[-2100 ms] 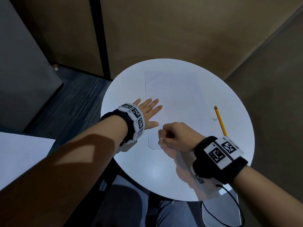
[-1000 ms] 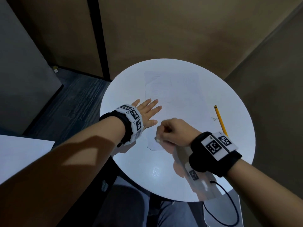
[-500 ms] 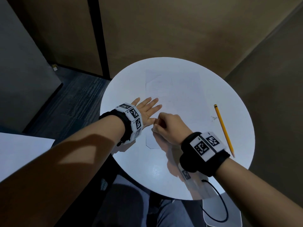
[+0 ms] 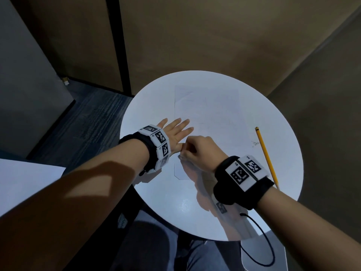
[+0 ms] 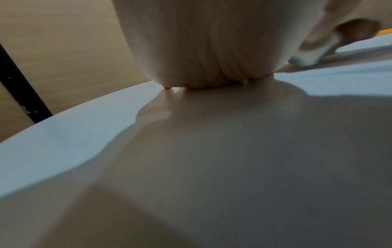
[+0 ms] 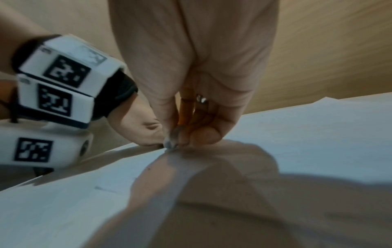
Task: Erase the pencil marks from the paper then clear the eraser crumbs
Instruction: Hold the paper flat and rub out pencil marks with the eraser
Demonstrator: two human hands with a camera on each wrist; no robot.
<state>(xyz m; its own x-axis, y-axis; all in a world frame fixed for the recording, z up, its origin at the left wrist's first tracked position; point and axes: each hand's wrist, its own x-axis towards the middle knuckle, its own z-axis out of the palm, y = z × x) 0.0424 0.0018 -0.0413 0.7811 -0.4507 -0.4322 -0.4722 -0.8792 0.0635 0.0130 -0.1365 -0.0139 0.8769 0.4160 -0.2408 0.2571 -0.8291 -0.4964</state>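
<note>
A white paper sheet point(image 4: 214, 114) lies on the round white table point(image 4: 175, 212). My left hand point(image 4: 175, 132) rests flat with straight fingers on the sheet's left edge; the left wrist view shows its palm point(image 5: 201, 42) on the table. My right hand point(image 4: 197, 151) is curled beside the left thumb and pinches a small pale eraser point(image 5: 316, 53) against the paper. In the right wrist view the fingertips press the eraser point(image 6: 175, 142) onto the paper point(image 6: 318, 134), next to my left hand point(image 6: 140, 130). A few eraser crumbs point(image 4: 254, 143) lie right of the sheet.
A yellow pencil point(image 4: 265, 153) lies on the table's right side, near the crumbs. A black cable point(image 4: 263, 241) hangs from my right wrist band past the near table edge. Another white surface point(image 4: 19, 182) sits at the far left. Wall panels stand close behind the table.
My right hand has slid left and a little farther along the paper's near part, up to the left thumb. The left hand has stayed flat in place.
</note>
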